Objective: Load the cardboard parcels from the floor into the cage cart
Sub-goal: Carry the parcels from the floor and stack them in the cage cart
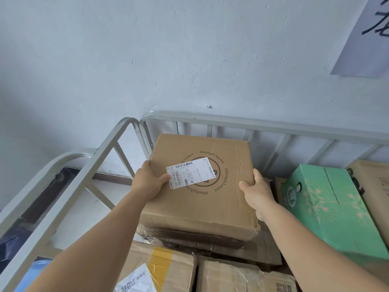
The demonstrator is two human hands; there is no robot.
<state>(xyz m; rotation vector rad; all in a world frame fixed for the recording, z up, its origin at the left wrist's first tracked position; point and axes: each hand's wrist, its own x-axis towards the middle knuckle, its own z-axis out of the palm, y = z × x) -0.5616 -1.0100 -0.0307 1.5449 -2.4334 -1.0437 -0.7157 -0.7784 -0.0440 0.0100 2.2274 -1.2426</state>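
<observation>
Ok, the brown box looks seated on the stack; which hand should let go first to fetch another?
Probably the right hand: it only rests on the brown box edge. The left hand grips the corner.

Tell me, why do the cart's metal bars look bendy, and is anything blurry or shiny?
In the head view, the wide-angle lens curves the cage cart rail and stretches the arms near the edges; light is soft and even, with only a faint shadow under the brown parcel held by the left hand and right hand; its white label stays sharp; no strong glare.
</observation>
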